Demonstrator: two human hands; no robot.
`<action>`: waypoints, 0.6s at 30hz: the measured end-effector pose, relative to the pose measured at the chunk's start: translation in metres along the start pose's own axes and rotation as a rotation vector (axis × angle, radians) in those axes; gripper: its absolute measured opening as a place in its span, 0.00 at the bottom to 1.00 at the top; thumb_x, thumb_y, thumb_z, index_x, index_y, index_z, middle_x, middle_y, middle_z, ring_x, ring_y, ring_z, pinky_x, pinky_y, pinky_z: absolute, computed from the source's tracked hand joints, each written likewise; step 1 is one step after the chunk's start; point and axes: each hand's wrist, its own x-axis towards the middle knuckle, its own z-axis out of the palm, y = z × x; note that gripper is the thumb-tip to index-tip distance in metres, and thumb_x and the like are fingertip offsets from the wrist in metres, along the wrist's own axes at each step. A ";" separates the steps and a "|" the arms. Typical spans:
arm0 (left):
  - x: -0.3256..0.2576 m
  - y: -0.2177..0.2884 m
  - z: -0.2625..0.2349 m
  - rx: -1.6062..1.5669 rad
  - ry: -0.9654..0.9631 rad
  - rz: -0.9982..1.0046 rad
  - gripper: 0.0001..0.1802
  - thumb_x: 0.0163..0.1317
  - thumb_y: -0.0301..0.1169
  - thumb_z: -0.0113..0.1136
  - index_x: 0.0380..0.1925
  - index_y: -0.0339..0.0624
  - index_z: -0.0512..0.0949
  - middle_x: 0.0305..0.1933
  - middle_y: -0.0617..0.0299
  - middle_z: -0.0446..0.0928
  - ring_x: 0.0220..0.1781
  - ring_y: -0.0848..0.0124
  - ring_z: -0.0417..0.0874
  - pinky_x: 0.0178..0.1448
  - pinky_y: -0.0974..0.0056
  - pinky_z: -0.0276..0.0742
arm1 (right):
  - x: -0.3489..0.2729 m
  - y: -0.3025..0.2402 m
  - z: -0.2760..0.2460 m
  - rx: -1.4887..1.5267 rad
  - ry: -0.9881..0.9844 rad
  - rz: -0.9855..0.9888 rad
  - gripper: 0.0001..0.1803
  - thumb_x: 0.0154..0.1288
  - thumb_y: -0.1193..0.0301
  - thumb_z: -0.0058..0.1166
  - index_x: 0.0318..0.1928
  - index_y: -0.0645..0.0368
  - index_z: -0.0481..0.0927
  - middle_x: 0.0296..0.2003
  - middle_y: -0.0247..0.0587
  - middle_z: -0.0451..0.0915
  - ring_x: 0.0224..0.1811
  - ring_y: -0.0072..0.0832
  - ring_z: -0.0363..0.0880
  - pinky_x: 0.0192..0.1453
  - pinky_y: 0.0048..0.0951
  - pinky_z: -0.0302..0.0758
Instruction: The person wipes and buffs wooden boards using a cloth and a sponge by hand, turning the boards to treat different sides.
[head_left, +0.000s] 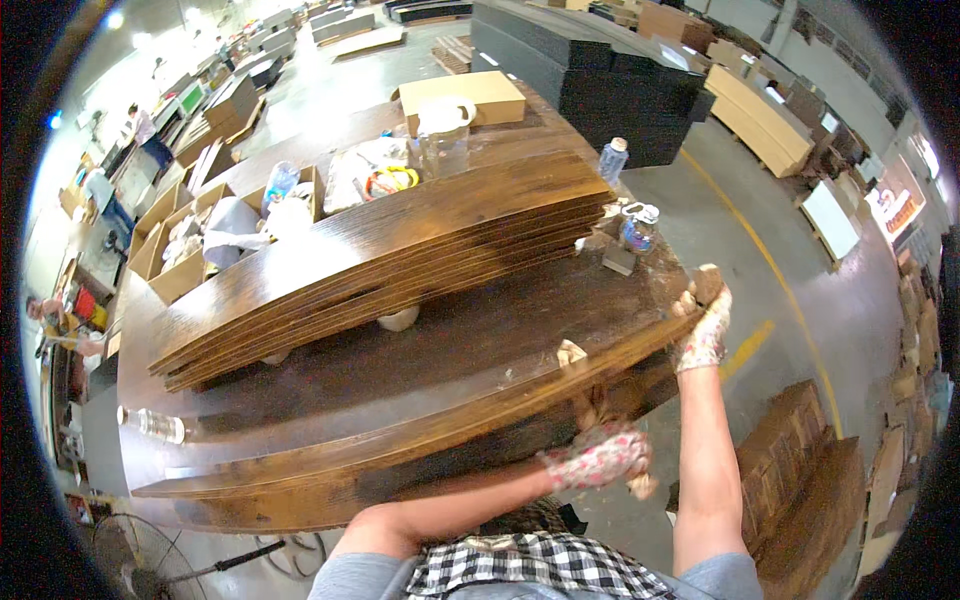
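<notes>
Two gloved hands point(598, 458), four bottles point(613, 160), two board stacks point(400, 240).

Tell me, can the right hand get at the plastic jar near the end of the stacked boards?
Probably yes. The right hand grips the board's far corner, and the plastic jar stands just beyond with only small blocks nearby.

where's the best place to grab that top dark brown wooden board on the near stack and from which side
Probably by its long near edge, coming from the person's side. The dark brown wooden board is long, thin and flat, and that edge overhangs the stack. The gloved left hand and right hand already meet its right end there, spread apart against sagging.
</notes>
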 end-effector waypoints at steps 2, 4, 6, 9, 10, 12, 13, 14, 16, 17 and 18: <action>-0.055 0.075 -0.022 0.333 0.063 0.174 0.22 0.59 0.27 0.49 0.56 0.42 0.71 0.54 0.52 0.72 0.59 0.54 0.70 0.62 0.52 0.67 | 0.014 -0.004 -0.035 0.045 -0.008 -0.014 0.26 0.67 0.44 0.39 0.37 0.54 0.76 0.22 0.32 0.75 0.17 0.24 0.70 0.19 0.25 0.70; -0.099 0.125 -0.040 -0.100 0.118 -0.237 0.22 0.63 0.31 0.49 0.57 0.40 0.69 0.52 0.54 0.74 0.55 0.59 0.75 0.59 0.56 0.70 | 0.013 -0.008 -0.050 0.042 0.056 -0.045 0.30 0.66 0.42 0.38 0.36 0.56 0.77 0.21 0.35 0.76 0.17 0.26 0.71 0.22 0.29 0.73; -0.148 0.083 -0.023 -0.110 0.225 -0.220 0.22 0.68 0.37 0.48 0.58 0.37 0.67 0.52 0.54 0.74 0.51 0.65 0.78 0.55 0.64 0.75 | 0.013 -0.004 -0.064 0.093 0.024 -0.032 0.33 0.64 0.39 0.37 0.37 0.58 0.77 0.23 0.39 0.78 0.19 0.31 0.75 0.24 0.34 0.76; -0.188 0.117 -0.021 -0.475 0.140 -0.392 0.29 0.70 0.45 0.45 0.63 0.36 0.60 0.53 0.49 0.74 0.54 0.58 0.77 0.59 0.55 0.74 | 0.016 -0.008 -0.079 0.081 0.210 -0.013 0.33 0.66 0.41 0.33 0.42 0.58 0.76 0.30 0.39 0.80 0.21 0.31 0.74 0.29 0.34 0.76; -0.195 0.134 -0.019 -0.478 0.162 -0.398 0.29 0.70 0.45 0.45 0.63 0.36 0.60 0.53 0.49 0.74 0.54 0.58 0.77 0.59 0.55 0.74 | 0.014 -0.004 -0.086 0.100 0.111 -0.033 0.32 0.68 0.42 0.32 0.43 0.58 0.76 0.31 0.38 0.79 0.21 0.30 0.74 0.32 0.33 0.76; -0.198 0.172 -0.026 -0.620 0.229 -0.255 0.30 0.68 0.47 0.50 0.60 0.35 0.66 0.57 0.49 0.74 0.59 0.58 0.75 0.63 0.57 0.69 | 0.042 -0.010 -0.147 0.263 -0.729 -0.057 0.29 0.71 0.47 0.30 0.44 0.58 0.75 0.29 0.36 0.77 0.23 0.29 0.73 0.37 0.32 0.77; -0.204 0.180 -0.027 -0.689 0.279 -0.188 0.30 0.67 0.47 0.52 0.59 0.34 0.69 0.59 0.50 0.74 0.61 0.58 0.74 0.66 0.58 0.67 | 0.031 -0.003 -0.138 0.262 -0.737 -0.039 0.29 0.71 0.47 0.30 0.44 0.58 0.75 0.29 0.36 0.77 0.23 0.29 0.73 0.37 0.32 0.77; -0.218 0.178 -0.014 -0.749 0.437 -0.178 0.30 0.63 0.48 0.57 0.54 0.34 0.74 0.56 0.51 0.76 0.57 0.60 0.77 0.62 0.60 0.71 | 0.006 0.005 -0.118 0.152 -0.361 -0.093 0.28 0.72 0.48 0.30 0.45 0.58 0.75 0.29 0.36 0.77 0.23 0.29 0.72 0.37 0.32 0.77; -0.232 0.191 -0.010 -0.875 0.757 -0.106 0.29 0.52 0.48 0.67 0.46 0.37 0.77 0.51 0.49 0.78 0.49 0.61 0.82 0.52 0.61 0.77 | -0.003 0.011 -0.118 -0.069 0.018 -0.228 0.24 0.73 0.53 0.32 0.46 0.58 0.75 0.32 0.36 0.76 0.28 0.28 0.72 0.39 0.33 0.77; -0.241 0.196 -0.010 -0.891 0.936 -0.080 0.27 0.50 0.47 0.69 0.43 0.38 0.78 0.49 0.49 0.79 0.47 0.61 0.82 0.48 0.60 0.79 | -0.006 0.011 -0.121 -0.073 0.009 -0.225 0.24 0.73 0.53 0.32 0.46 0.58 0.75 0.32 0.36 0.76 0.28 0.28 0.72 0.39 0.33 0.77; -0.248 0.195 -0.021 -0.737 0.973 -0.195 0.26 0.49 0.47 0.70 0.41 0.39 0.79 0.47 0.49 0.79 0.46 0.59 0.82 0.48 0.58 0.80 | -0.010 0.009 -0.123 -0.241 0.028 -0.257 0.22 0.73 0.54 0.33 0.49 0.57 0.74 0.37 0.36 0.76 0.34 0.27 0.74 0.42 0.33 0.77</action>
